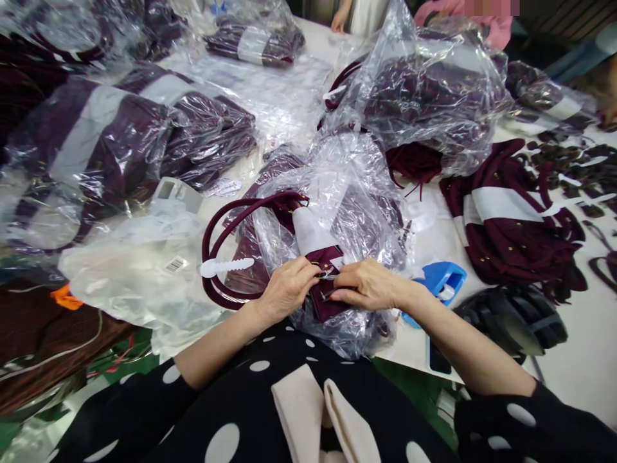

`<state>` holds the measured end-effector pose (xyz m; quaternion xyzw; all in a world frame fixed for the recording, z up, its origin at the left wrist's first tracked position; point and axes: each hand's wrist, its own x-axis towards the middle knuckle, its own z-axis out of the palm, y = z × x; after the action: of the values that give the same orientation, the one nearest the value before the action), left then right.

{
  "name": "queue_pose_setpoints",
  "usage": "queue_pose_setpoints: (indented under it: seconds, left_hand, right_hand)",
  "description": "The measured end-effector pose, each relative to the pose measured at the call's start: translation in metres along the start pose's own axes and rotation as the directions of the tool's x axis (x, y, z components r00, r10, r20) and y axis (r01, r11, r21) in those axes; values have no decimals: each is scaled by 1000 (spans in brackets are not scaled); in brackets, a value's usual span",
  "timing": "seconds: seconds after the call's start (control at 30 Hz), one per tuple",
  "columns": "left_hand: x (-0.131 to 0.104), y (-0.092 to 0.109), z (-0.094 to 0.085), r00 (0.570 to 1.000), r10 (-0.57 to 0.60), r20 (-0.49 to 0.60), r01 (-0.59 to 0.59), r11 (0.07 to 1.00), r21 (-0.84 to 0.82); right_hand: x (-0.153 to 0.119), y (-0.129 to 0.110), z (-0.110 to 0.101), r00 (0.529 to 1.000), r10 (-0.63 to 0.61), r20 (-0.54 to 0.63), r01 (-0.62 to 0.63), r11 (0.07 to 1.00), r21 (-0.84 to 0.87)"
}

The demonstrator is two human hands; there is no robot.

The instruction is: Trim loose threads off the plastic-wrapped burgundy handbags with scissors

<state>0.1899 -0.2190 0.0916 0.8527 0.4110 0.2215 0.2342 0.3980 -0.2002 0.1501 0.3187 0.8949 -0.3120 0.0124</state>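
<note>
A maroon bag [329, 310] with a white paper band [311, 233] lies partly over crumpled clear plastic [359, 193] at the table's near edge. Its looped handles [231, 222] extend to the left, with a white strap tie [226, 266] around them. My left hand [290, 286] pinches the bag's near end beside a small metal fitting [328, 273]. From the right, my right hand [362, 284] has its thumb and fingers closed on the same part, near a white tag [336, 262]. What exactly lies between my fingertips is too small to tell.
Plastic-wrapped maroon bags [116, 135] lie at left, with more [429, 83] at upper right. Unwrapped bags [515, 218], a blue tape dispenser [446, 280] and a black object [513, 318] sit right. A clear bag [139, 276] is left. Another person's hand [341, 18] shows at the far edge.
</note>
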Motion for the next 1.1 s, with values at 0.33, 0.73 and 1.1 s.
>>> queue_pose_setpoints:
  seconds: [0.33, 0.73, 1.1]
  left_hand:
    - [0, 31, -15, 989, -145, 10, 122, 793, -598]
    - [12, 51, -4, 896, -443, -17, 283, 601, -747]
    - [24, 50, -6, 799, -598, 55, 323, 351, -879]
  right_hand:
    - [-13, -10, 11, 949, 309, -53, -129, 538, 833]
    - [5, -17, 19, 830, 556, -54, -101, 244, 965]
    - [11, -16, 18, 773, 614, -162, -107, 378, 920]
